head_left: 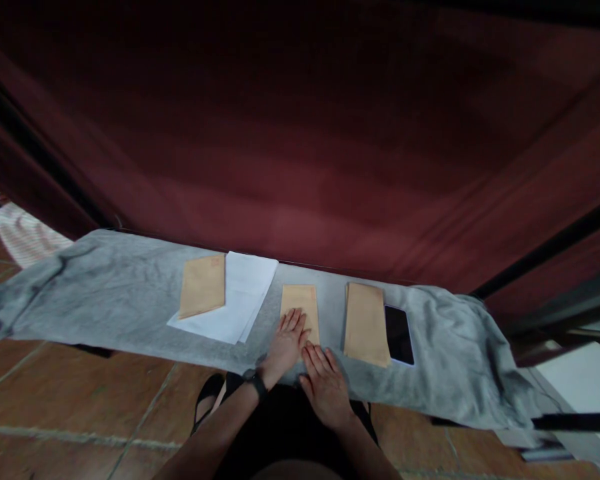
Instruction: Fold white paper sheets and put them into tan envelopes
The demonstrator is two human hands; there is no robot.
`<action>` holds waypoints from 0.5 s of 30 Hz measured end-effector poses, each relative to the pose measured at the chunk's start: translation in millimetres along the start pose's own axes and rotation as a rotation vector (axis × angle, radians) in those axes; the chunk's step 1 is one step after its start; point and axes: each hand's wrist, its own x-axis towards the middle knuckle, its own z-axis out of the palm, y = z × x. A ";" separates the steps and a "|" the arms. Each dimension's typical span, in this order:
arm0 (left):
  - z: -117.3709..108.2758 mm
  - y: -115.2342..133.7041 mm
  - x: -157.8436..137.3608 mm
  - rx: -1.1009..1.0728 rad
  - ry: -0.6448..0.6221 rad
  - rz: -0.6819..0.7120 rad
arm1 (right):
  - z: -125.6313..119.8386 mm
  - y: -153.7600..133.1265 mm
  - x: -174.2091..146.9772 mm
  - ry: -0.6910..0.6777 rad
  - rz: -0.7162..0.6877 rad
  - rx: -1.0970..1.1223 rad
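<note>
Left hand and right hand open, we seem to be smoothing the middle envelope near the table's front edge; the next stroke needs even pressure.

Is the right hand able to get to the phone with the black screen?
Probably yes. The stack of brown envelopes lies partly between the right hand and the phone, but it looks low enough to reach over, and nothing seems to lie on the phone.
</note>
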 end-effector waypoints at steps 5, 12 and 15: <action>12.7 -8.9 48.5 0.054 -0.073 0.039 | 5.1 3.1 0.5 0.017 0.007 0.025; 21.5 -20.0 96.1 0.046 -0.080 0.049 | 2.3 2.4 1.2 0.022 -0.006 0.030; 22.3 -20.9 95.8 0.035 -0.095 0.091 | 0.0 1.9 2.2 0.019 -0.003 0.030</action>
